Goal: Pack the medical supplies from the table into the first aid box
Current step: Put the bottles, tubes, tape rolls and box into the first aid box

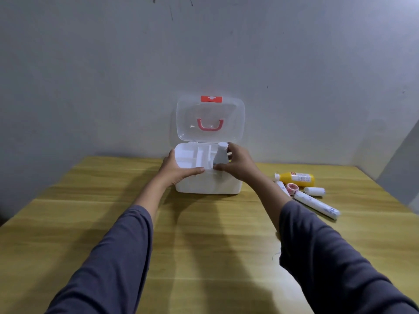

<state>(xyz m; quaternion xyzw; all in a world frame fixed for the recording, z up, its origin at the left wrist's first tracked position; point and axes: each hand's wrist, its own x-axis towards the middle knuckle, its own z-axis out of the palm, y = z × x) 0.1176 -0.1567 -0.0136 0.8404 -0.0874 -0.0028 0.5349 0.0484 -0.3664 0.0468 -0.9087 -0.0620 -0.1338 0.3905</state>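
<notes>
Here my right hand (238,165) is wrapped around a white bottle (220,155), thumb on its near side and fingers behind it, holding it upright over the right-hand part of the first aid box (207,184). I cannot tell whether the bottle's base already rests inside. My left hand (179,169) clasps the box's front-left rim, thumb stretched along the front edge and fingers over the white divided tray (192,156) that sits in the top. The box stands near the table's far edge, close to the wall, with its clear lid (210,120) standing open; a red handle (210,125) and a red latch (211,99) show on the lid. Toward the far right corner of the wooden table (204,234) lie the rest of the supplies: a yellow bottle (297,179) on its side, a pink tape roll (292,188) just in front of it, a short white roll (314,191) beside that, and a long wrapped bandage roll (317,205) angled toward the right edge.
</notes>
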